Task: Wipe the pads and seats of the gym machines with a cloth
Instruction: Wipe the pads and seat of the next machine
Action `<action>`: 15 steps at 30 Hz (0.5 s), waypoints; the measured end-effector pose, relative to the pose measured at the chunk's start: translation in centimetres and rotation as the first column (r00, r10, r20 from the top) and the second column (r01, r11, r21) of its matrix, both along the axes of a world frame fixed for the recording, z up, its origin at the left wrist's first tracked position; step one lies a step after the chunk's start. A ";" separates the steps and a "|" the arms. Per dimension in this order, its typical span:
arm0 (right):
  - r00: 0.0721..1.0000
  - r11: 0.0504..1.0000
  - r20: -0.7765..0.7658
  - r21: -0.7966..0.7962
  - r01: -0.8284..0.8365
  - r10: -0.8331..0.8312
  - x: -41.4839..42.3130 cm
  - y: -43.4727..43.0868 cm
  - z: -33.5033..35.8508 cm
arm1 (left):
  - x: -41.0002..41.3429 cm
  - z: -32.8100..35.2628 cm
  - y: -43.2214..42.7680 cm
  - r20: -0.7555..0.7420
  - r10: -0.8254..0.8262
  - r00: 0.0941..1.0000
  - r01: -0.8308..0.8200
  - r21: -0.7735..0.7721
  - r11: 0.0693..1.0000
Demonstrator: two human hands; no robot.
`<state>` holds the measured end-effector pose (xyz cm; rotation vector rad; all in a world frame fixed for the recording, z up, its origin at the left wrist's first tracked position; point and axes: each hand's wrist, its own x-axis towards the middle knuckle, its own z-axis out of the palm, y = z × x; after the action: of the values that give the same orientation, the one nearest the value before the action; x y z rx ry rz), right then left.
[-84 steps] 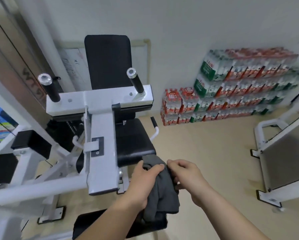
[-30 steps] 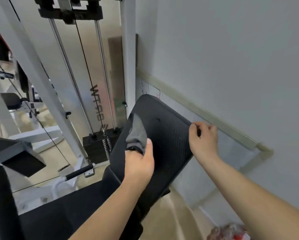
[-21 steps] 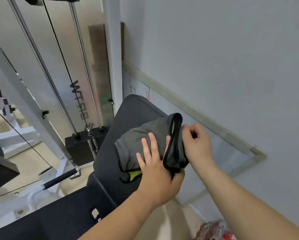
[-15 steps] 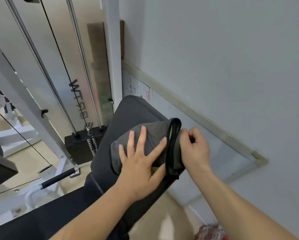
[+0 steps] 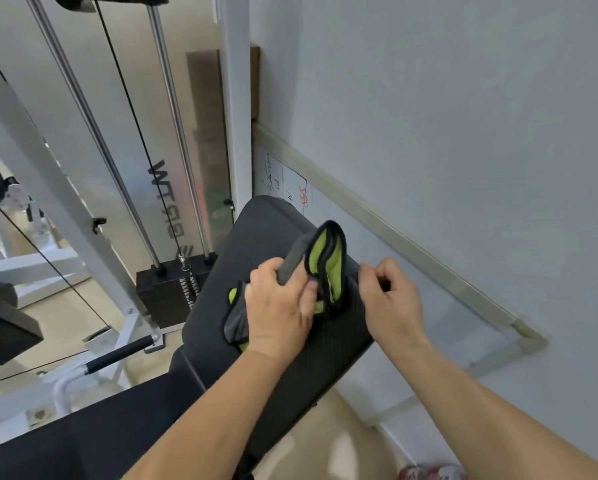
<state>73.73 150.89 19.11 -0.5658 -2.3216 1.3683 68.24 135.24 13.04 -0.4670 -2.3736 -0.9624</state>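
Observation:
The black back pad [image 5: 256,233] of a gym machine tilts up toward the wall, with the black seat [image 5: 93,441] below it at the lower left. A grey cloth [image 5: 328,265] with a lime-green inner side and black edging is bunched on the pad. My left hand [image 5: 278,313] grips the cloth against the pad, fingers curled round its grey fold. My right hand [image 5: 391,303] holds the pad's right edge, fingers curled over it, just right of the cloth.
A weight stack [image 5: 171,289] with steel guide rods [image 5: 176,133] and a cable stands behind the pad. A white frame post [image 5: 237,98] and the wall with a whiteboard [image 5: 411,306] are close on the right. A black-gripped handle [image 5: 117,355] juts out at the left.
My left hand went from pressing flat on the cloth to gripping it; the cloth has bunched up and its green side shows. My right hand stays on the pad's edge.

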 end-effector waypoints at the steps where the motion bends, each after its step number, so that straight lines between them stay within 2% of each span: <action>1: 1.000 1.000 0.003 0.002 0.002 -0.002 0.0 0.0 0.0 | -0.8 0.2 0.0 0.057 0.064 0.996 -0.067 0.054 0.996; 5: 1.000 1.000 -0.018 0.001 0.020 -0.020 0.4 -0.2 -0.4 | 0.1 1.5 2.1 0.279 0.232 0.932 -0.289 0.184 0.940; 7: 0.999 0.999 -0.036 0.013 0.034 -0.034 0.5 -0.3 -0.4 | 3.7 1.6 3.4 0.268 0.168 0.949 -0.226 0.205 0.952; 11: 0.998 0.998 -0.007 -0.035 0.061 -0.062 0.3 -0.3 -0.2 | 9.0 0.4 2.8 0.190 -0.114 0.975 0.090 0.131 0.987; 15: 0.999 0.999 -0.011 -0.027 0.041 -0.041 0.4 -0.5 0.0 | 5.7 1.3 1.0 0.196 -0.067 0.978 0.020 0.233 0.972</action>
<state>74.13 150.39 19.10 -0.6088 -2.2734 1.3817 73.96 136.22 14.31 -0.3463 -2.3956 -1.3449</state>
